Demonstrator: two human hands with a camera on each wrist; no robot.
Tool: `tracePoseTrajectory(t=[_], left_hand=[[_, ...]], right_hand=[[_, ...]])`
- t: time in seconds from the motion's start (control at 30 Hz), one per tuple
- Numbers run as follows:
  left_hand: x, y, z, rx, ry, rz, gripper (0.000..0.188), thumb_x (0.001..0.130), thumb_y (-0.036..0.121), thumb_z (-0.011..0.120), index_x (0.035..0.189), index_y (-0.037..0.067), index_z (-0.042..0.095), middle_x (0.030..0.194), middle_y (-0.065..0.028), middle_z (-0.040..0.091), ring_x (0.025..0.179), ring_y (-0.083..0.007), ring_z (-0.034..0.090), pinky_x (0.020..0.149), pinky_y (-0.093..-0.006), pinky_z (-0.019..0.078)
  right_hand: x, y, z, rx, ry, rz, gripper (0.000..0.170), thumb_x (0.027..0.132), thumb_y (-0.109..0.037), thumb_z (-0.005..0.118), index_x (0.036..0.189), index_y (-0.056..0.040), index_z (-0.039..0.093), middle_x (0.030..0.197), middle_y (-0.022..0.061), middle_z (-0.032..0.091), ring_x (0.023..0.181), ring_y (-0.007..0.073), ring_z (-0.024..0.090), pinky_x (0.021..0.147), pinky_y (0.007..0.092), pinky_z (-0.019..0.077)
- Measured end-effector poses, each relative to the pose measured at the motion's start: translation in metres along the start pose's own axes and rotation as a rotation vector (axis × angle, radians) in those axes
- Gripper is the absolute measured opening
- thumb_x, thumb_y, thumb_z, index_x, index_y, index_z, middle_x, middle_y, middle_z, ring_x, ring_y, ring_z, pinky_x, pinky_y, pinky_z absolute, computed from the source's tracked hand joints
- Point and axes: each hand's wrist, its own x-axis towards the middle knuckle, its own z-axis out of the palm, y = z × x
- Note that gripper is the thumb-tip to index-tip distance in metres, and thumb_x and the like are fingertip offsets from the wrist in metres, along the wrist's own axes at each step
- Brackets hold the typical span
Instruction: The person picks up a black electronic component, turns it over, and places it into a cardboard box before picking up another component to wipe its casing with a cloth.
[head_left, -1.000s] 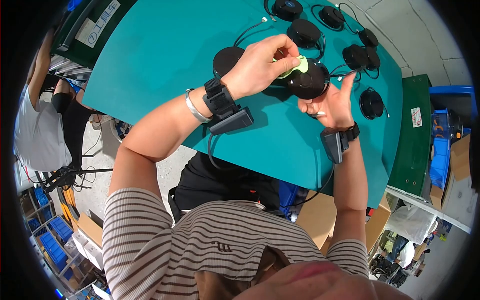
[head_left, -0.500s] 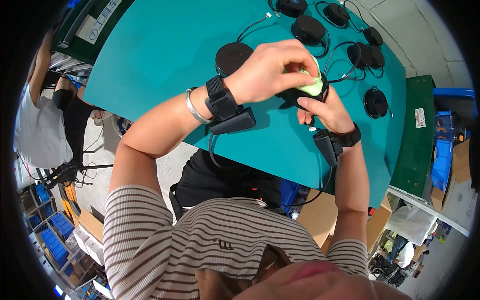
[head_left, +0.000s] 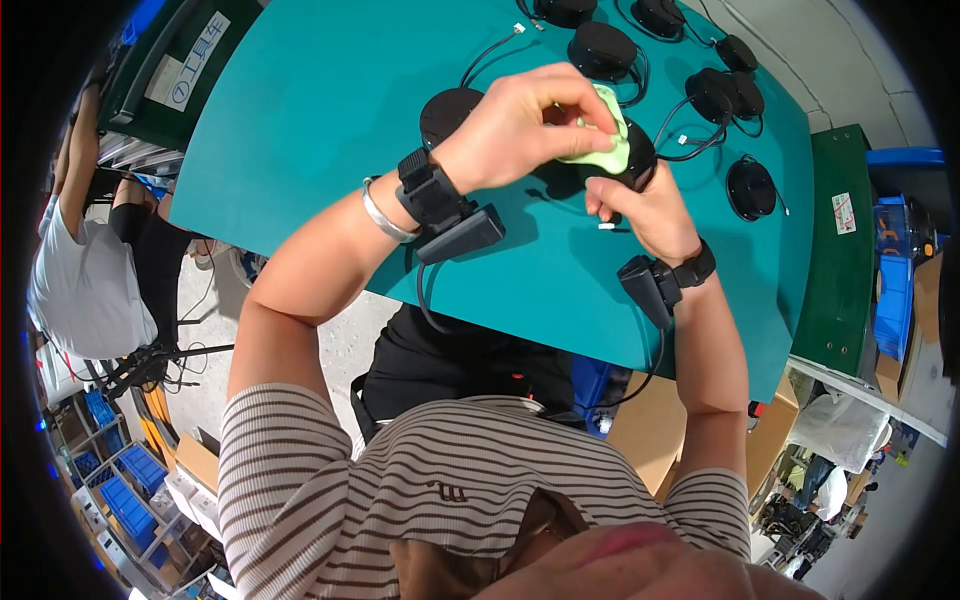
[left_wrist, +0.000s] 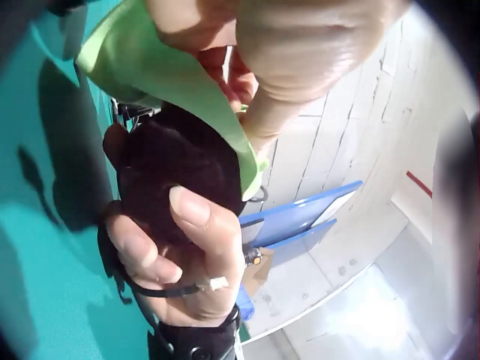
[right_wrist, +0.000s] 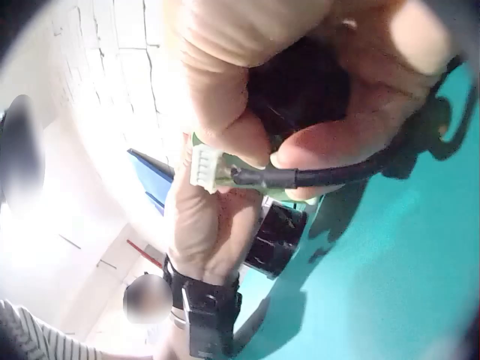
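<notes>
My left hand (head_left: 525, 125) pinches a light green cloth (head_left: 612, 152) between thumb and fingers and holds it against a round black device (head_left: 640, 150). My right hand (head_left: 652, 212) grips that device from the near right side, with the thumb and fingertips on its dark, glossy surface in the left wrist view. The device's black cable (right_wrist: 300, 178) runs past the right fingertips and ends in a white connector (right_wrist: 204, 166). Part of the device is hidden behind the cloth and my fingers.
Another black device (head_left: 447, 115) lies on the green table (head_left: 300, 120) beside my left hand. Several more with cables stand toward the far edge and right, one of them (head_left: 750, 188) near the right edge. A green cabinet (head_left: 838, 260) borders the table. A person in white (head_left: 95, 270) is at left.
My right hand has gone from an opened palm under the device to gripping it with the thumb over it, and the device has tilted. The left hand's cloth has spread over its side.
</notes>
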Motion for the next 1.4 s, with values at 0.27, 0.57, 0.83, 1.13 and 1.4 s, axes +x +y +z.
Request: tracePoseTrajectory(t=[0.27, 0.57, 0.83, 1.13, 1.4], left_hand=[[-0.006, 0.014, 0.009, 0.244, -0.051, 0.225, 0.011, 0.078, 0.007, 0.077, 0.088, 0.008, 0.072, 0.092, -0.0017, 0.061, 0.084, -0.0148, 0.059, 0.073, -0.0276, 0.0495], [0.003, -0.001, -0.006, -0.328, -0.076, -0.115, 0.011, 0.093, 0.015, 0.068, 0.098, 0.006, 0.066, 0.089, 0.0029, 0.062, 0.084, -0.0052, 0.056, 0.074, -0.0227, 0.0451], [0.002, 0.000, -0.006, -0.471, 0.000, -0.241, 0.011, 0.094, 0.016, 0.067, 0.093, 0.006, 0.062, 0.086, 0.0035, 0.059, 0.075, -0.0036, 0.053, 0.063, -0.0214, 0.0431], [-0.006, 0.004, 0.006, 0.008, 0.039, 0.042, 0.009, 0.089, 0.008, 0.069, 0.094, 0.002, 0.064, 0.096, -0.0010, 0.059, 0.082, -0.0085, 0.059, 0.075, -0.0234, 0.0508], [-0.004, 0.001, 0.006, 0.083, 0.092, -0.003, 0.008, 0.087, 0.007, 0.070, 0.093, 0.002, 0.066, 0.096, -0.0026, 0.059, 0.085, -0.0105, 0.060, 0.074, -0.0257, 0.0520]], right_hand=[[-0.004, 0.001, 0.012, -0.163, 0.086, -0.039, 0.063, 0.079, 0.001, 0.070, 0.136, -0.0028, 0.044, 0.092, 0.0041, 0.064, 0.072, 0.0082, 0.062, 0.061, 0.0231, 0.0529], [-0.002, 0.004, 0.011, 0.100, 0.070, -0.177, 0.063, 0.086, 0.007, 0.061, 0.144, -0.0044, 0.038, 0.105, 0.0020, 0.060, 0.086, 0.0085, 0.056, 0.072, 0.0256, 0.0480], [-0.002, -0.002, 0.011, 0.136, 0.037, -0.250, 0.075, 0.080, 0.006, 0.070, 0.146, -0.0090, 0.037, 0.120, 0.0021, 0.054, 0.094, 0.0072, 0.057, 0.080, 0.0248, 0.0531], [0.007, 0.008, 0.010, 0.003, 0.077, -0.367, 0.071, 0.080, 0.009, 0.066, 0.144, -0.0094, 0.040, 0.126, 0.0034, 0.055, 0.109, 0.0095, 0.056, 0.090, 0.0262, 0.0505], [0.006, 0.004, 0.012, -0.004, 0.116, -0.308, 0.072, 0.078, 0.011, 0.064, 0.143, -0.0107, 0.041, 0.125, 0.0029, 0.056, 0.112, 0.0104, 0.054, 0.095, 0.0264, 0.0465]])
